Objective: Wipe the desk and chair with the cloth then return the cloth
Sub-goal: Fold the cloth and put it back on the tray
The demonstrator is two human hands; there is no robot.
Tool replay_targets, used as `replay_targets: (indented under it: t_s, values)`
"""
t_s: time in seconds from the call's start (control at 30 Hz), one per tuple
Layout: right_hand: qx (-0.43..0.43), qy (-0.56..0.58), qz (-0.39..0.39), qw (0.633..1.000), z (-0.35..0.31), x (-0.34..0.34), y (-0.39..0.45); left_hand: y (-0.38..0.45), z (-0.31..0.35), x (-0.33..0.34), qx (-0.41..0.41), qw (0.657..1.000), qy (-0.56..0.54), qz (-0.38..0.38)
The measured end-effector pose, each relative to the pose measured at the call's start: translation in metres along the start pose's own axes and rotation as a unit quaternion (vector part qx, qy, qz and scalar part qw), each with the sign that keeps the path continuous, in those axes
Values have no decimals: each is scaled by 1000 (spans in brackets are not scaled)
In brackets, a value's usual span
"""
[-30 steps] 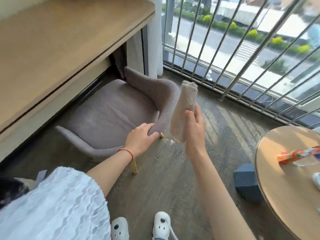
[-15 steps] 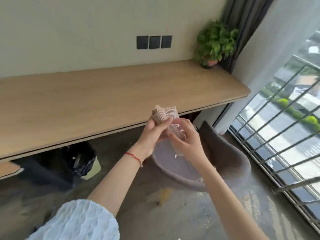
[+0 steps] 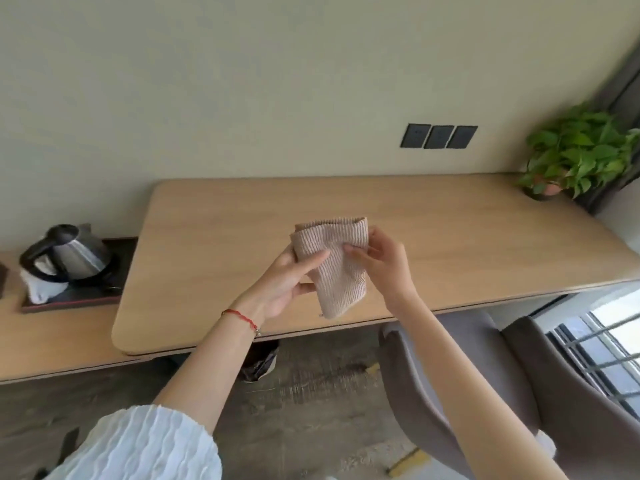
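A folded beige ribbed cloth (image 3: 337, 268) hangs in the air above the front part of the light wooden desk (image 3: 433, 237). My left hand (image 3: 289, 280) holds its left side, thumb across the front. My right hand (image 3: 379, 263) pinches its upper right edge. The grey upholstered chair (image 3: 540, 393) stands at the lower right, partly under the desk's front edge and partly behind my right forearm.
A steel kettle (image 3: 69, 252) sits on a dark tray (image 3: 114, 271) on a lower shelf at the left. A potted green plant (image 3: 575, 157) stands at the desk's far right corner. A black-lined bin (image 3: 259, 362) is under the desk. Window railing is at the right.
My view has risen from the chair and floor to the desk top. My left hand left the chair and joined the right on the cloth, which now hangs flatter, held in both hands.
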State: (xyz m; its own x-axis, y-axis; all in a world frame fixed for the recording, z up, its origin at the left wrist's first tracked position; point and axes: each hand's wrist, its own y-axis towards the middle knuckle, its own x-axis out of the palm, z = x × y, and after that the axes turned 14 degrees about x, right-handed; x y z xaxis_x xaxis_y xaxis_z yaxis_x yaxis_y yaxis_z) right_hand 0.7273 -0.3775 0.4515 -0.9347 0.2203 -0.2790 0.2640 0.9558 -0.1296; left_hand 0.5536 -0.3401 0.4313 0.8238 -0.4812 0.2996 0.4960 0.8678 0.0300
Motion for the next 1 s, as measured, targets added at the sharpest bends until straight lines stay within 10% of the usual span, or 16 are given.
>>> replay_targets:
  t_s: [0.43, 0.73, 1.0]
  values:
    - [-208, -152, -225, 940, -120, 180, 152, 31, 42, -221, 79, 983, -14, 164]
    - [-268, -213, -135, 930, -114, 338, 204, 27, 53, -375, 107, 938, -16, 329]
    - [20, -199, -228, 953, -68, 473, 209, 7, 64, -539, -23, 966, 221, 130]
